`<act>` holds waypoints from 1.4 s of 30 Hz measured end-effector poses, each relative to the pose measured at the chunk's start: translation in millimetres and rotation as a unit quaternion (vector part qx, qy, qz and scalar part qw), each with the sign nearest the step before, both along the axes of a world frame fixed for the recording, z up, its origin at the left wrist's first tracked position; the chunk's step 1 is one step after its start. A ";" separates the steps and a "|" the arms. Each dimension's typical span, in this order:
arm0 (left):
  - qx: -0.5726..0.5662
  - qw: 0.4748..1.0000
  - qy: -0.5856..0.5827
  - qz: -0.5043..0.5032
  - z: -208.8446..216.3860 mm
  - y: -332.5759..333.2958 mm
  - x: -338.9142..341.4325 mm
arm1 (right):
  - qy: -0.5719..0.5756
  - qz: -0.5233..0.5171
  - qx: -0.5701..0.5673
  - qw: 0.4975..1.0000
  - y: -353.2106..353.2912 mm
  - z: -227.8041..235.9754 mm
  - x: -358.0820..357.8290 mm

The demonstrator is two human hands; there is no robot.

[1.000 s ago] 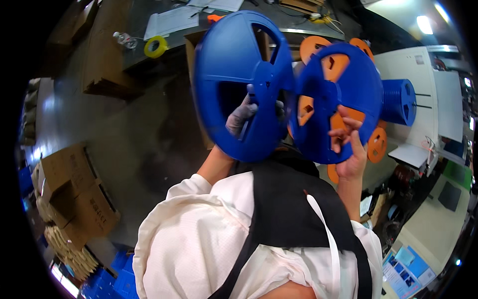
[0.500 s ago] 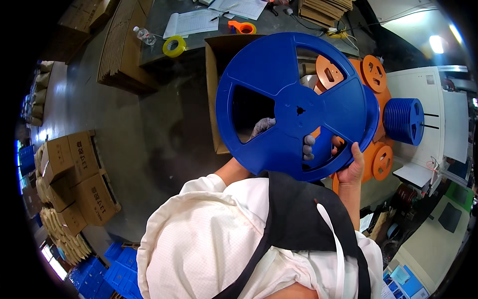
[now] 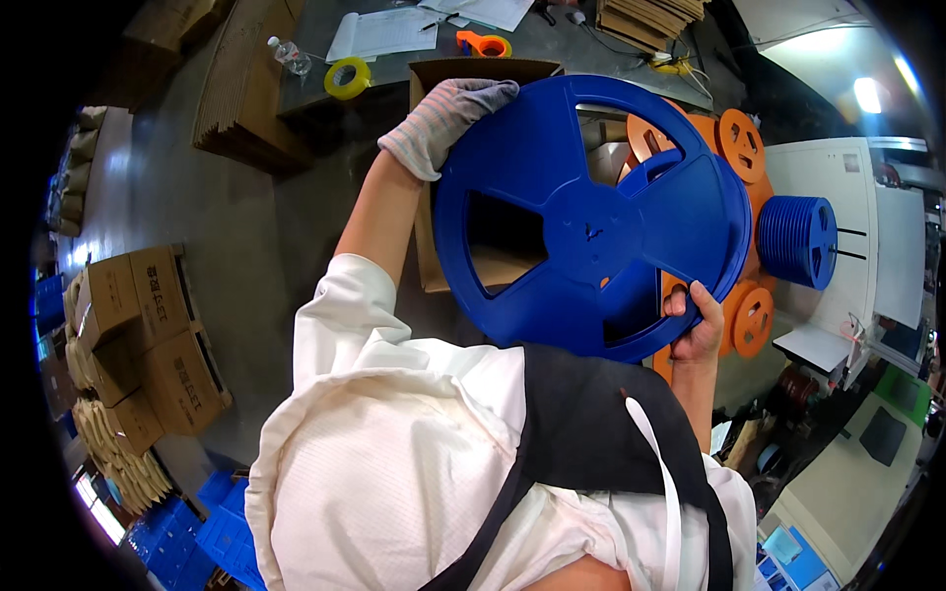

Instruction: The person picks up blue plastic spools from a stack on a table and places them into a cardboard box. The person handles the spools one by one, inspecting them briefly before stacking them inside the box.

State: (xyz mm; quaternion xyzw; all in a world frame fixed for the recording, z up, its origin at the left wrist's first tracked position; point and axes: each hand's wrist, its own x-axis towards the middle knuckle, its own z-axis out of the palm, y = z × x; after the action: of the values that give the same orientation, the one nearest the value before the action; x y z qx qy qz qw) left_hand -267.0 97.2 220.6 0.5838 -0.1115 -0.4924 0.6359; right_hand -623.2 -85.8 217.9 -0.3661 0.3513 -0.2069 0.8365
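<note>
In front of me is a large blue plastic reel point(image 3: 591, 236) with wide cut-out windows and a small centre hole. At least one more blue reel point(image 3: 737, 231) lies behind it, showing along the right edge. My left hand point(image 3: 445, 123), in a grey striped glove, grips the upper left rim with its fingers over the edge. My bare right hand point(image 3: 698, 325) is closed round the lower right rim, thumb on top and fingertips showing through a window. Behind the reel, and partly hidden by it, stands an open cardboard box point(image 3: 426, 246).
Orange reel-like discs point(image 3: 741, 146) sit on an orange frame to the right, beside a stack of blue reels point(image 3: 796, 241). On the grey table point(image 3: 394, 74) are yellow tape point(image 3: 347, 78), an orange tape dispenser point(image 3: 483, 43) and papers. Flattened cardboard point(image 3: 241, 108) leans at its left; boxes point(image 3: 163, 335) stand farther left.
My left hand has come out from behind the reel and moved up to its upper left rim. The right hand keeps its hold, and the reel has shifted slightly right and down.
</note>
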 end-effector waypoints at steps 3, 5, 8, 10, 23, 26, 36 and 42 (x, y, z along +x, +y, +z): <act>-0.142 0.986 0.079 0.025 -44.5 15.9 -1.7 | 0.010 -0.008 -0.005 1.000 5.6 2.7 -8.4; -0.046 0.998 -0.011 0.043 -41.1 27.4 -38.2 | 0.019 -0.039 -0.020 0.999 13.2 8.8 -15.6; 0.019 0.988 0.142 0.056 -50.5 65.8 -81.3 | 0.049 -0.027 -0.010 0.998 3.9 -4.7 -26.6; -0.044 0.978 0.177 0.105 -67.0 78.8 -110.1 | 0.071 -0.039 -0.012 0.997 1.9 -8.5 -22.6; -0.135 0.964 0.170 0.151 -75.0 96.3 -106.7 | 0.109 -0.055 -0.051 0.991 -16.2 -24.7 31.9; -0.091 0.972 0.096 0.193 -70.5 114.7 -88.1 | 0.154 -0.082 -0.055 0.983 -20.7 -29.3 19.0; 0.476 0.793 -0.380 -0.002 -189.2 113.4 -70.9 | 0.140 -0.080 -0.047 0.986 -11.9 -33.6 6.4; 0.529 0.785 -0.319 0.050 -220.4 78.0 -72.1 | 0.174 -0.079 -0.084 0.978 -2.6 -30.9 3.5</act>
State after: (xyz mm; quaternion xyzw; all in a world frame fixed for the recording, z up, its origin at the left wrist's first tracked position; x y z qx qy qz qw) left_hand -339.2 175.2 0.2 0.9572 -0.0010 -0.2274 0.1792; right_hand -619.7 -88.4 187.0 -0.4363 0.5009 -0.2342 0.7098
